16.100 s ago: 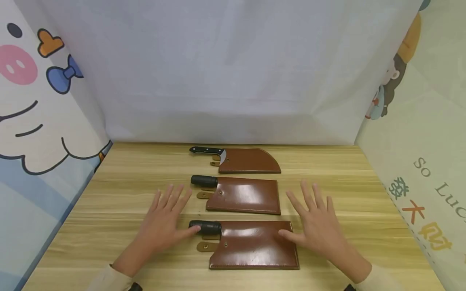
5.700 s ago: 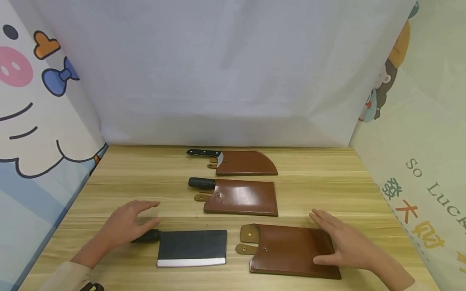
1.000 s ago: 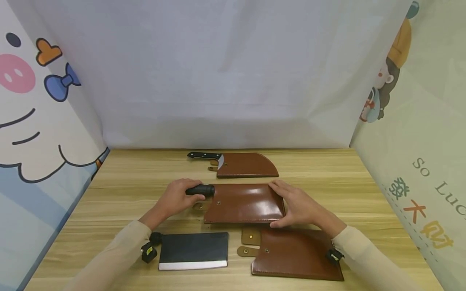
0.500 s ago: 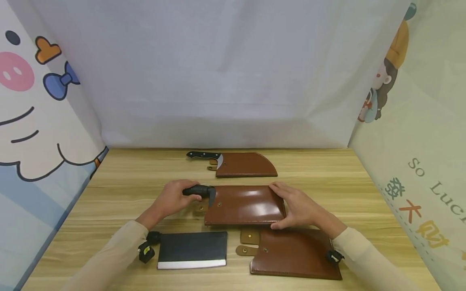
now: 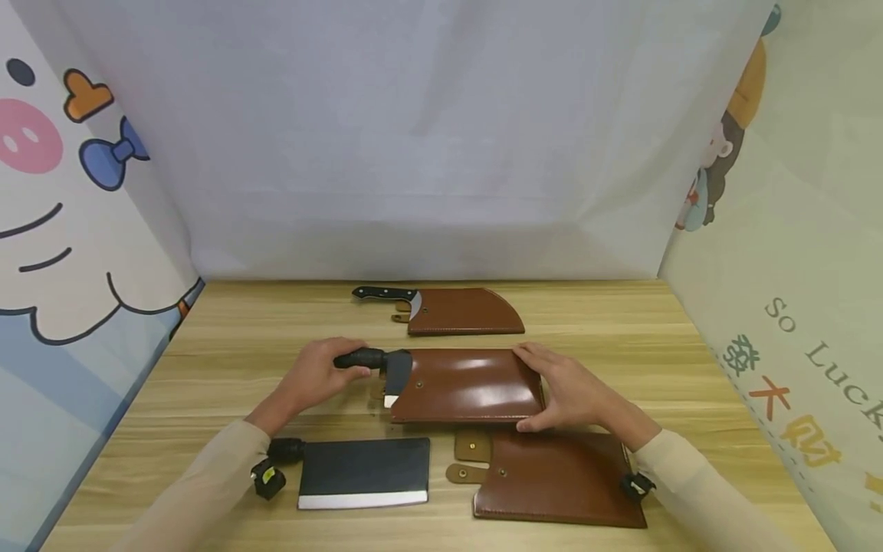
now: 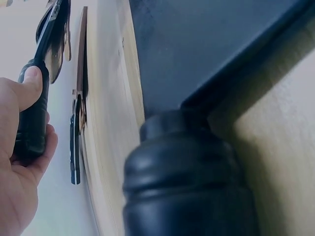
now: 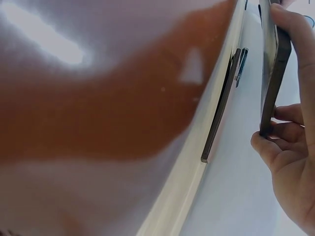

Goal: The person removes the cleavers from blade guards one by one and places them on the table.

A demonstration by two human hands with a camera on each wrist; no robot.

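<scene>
My left hand [image 5: 317,379] grips the black handle of a cleaver [image 5: 397,372] in the middle of the table. Part of its dark blade, with a bright strip along the edge, shows outside a brown leather sheath [image 5: 469,385]; the sheath hides the rest. At the sheath's right end, my right hand [image 5: 571,389] holds it, fingers at the top edge and thumb at the bottom. In the left wrist view, the thumb lies along the handle [image 6: 34,110]. The right wrist view has the sheath [image 7: 276,78] edge-on between thumb and fingers, raised off the tabletop.
Nearer me lies a bare cleaver [image 5: 366,471] with a black blade, its handle partly behind my left sleeve. A second brown sheath [image 5: 552,479] with two strap tabs lies to its right. Toward the back rests a sheathed knife [image 5: 462,310] with a riveted handle. White cloth [image 5: 428,153] hangs behind the table.
My left hand has drawn the cleaver leftward, so a wider piece of blade shows outside the sheath. My right hand keeps hold of the sheath. Earlier, the nearer cleaver came out of its sheath.
</scene>
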